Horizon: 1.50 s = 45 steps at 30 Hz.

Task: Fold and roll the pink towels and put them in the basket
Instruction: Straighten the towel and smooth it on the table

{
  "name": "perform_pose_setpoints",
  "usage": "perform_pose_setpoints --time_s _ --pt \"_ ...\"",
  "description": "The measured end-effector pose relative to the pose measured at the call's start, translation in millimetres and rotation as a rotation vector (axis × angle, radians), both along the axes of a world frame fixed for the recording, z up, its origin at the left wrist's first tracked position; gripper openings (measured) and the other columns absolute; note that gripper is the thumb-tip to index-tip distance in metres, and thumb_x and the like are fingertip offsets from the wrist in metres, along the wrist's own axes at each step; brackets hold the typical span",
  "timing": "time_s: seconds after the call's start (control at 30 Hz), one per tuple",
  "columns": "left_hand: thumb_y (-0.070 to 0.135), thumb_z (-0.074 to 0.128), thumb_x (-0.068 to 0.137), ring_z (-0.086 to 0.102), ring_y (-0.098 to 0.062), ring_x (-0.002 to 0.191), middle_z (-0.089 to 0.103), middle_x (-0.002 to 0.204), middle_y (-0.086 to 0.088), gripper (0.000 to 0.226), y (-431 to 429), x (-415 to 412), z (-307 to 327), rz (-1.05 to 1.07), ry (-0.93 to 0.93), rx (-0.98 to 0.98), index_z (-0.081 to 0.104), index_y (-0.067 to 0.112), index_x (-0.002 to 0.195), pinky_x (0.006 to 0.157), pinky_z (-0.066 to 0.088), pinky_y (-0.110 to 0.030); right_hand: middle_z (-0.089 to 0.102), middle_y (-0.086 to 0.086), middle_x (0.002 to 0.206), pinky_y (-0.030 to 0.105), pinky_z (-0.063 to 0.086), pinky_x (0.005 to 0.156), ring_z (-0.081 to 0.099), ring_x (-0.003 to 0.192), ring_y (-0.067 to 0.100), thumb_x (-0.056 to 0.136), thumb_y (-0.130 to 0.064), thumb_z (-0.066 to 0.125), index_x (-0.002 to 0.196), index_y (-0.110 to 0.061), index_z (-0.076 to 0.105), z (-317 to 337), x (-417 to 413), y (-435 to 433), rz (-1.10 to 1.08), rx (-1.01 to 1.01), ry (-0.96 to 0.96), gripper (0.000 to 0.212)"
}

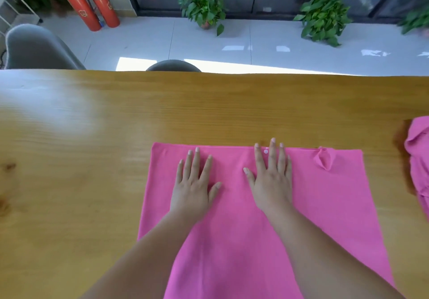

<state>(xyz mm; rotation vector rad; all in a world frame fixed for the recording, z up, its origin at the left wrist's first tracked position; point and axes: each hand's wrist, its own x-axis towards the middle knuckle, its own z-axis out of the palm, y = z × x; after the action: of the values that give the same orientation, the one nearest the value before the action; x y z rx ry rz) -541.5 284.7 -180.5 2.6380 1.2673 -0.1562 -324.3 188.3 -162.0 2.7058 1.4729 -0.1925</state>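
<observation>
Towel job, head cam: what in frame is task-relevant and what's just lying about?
Job: spread pink towel, crumpled pink towel at right edge, left hand and right hand flat on the spread one, table. No basket in view.
Lying about: fire extinguishers, potted plants, grey chair.

- Left grip (193,182): we log it palm down, fingers straight and fanned apart, thumb out to the right; nothing held.
- Right grip (271,178): palm down as well, fingers straight and closer together, thumb out to the left; nothing held. We note it reaches slightly farther forward than the left.
- Both grips: side by side, near each other, not touching, thumbs facing.
- Left forearm (148,252): bare, entering from the lower left.
- Right forearm (325,252): bare, entering from the lower right.
</observation>
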Motion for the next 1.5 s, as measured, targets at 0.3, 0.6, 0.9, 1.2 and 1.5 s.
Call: perform_pose_setpoints --time_s 0.3,0.6,0.9,1.2,1.5 --pt "0.077 0.034 0.1 -0.007 -0.031 0.164 -0.002 0.178 -0.009 0.083 2.6 -68.8 -3.0 0.064 0.017 0.064 0.016 0.037 0.169 0.13 0.013 -0.058 -0.004 -0.005 0.178 0.055 0.014 0.13 -0.005 0.164 0.023 0.106 -0.066 0.026 0.169 -0.038 0.015 -8.7 60.8 -108.0 0.034 -0.021 0.038 0.07" --pt "0.084 0.014 0.096 -0.012 -0.035 0.163 -0.009 0.177 -0.015 0.09 67.9 -41.4 -6.1 0.085 0.141 0.048 0.0 0.034 0.17 0.131 0.005 -0.06 -0.005 0.004 0.178 0.056 0.011 0.131 -0.008 0.164 0.025 0.098 -0.067 0.037 0.168 -0.036 0.019 9.7 142.6 -22.8 0.003 -0.098 0.066 0.079" --pt "0.072 0.02 0.104 -0.023 -0.035 0.161 -0.016 0.176 -0.012 0.08 -6.3 24.5 8.1 0.044 0.052 -0.02 0.001 0.031 0.17 0.13 0.001 -0.062 -0.015 0.003 0.177 0.054 0.009 0.132 -0.012 0.163 0.027 0.108 -0.063 0.027 0.17 -0.035 0.011 9.9 46.7 -16.7 0.173 0.027 0.165 0.07" --pt "0.076 0.029 0.1 -0.012 -0.028 0.164 -0.008 0.178 -0.006 0.084 -5.6 -74.3 1.6 0.139 0.052 0.005 0.009 0.034 0.17 0.132 0.011 -0.055 -0.005 -0.001 0.178 0.057 0.013 0.131 -0.009 0.164 0.026 0.104 -0.072 0.021 0.169 -0.039 0.008 -9.9 103.7 -143.6 -0.135 -0.047 0.065 0.075" --pt "0.068 0.007 0.106 -0.023 -0.039 0.159 -0.023 0.173 -0.016 0.077 39.7 1.9 14.9 0.161 0.204 0.073 -0.01 0.028 0.169 0.13 -0.002 -0.059 -0.014 0.007 0.177 0.056 0.005 0.131 -0.012 0.162 0.034 0.104 -0.068 0.02 0.169 -0.034 0.003 10.8 107.8 -55.2 -0.227 -0.16 0.178 0.075"
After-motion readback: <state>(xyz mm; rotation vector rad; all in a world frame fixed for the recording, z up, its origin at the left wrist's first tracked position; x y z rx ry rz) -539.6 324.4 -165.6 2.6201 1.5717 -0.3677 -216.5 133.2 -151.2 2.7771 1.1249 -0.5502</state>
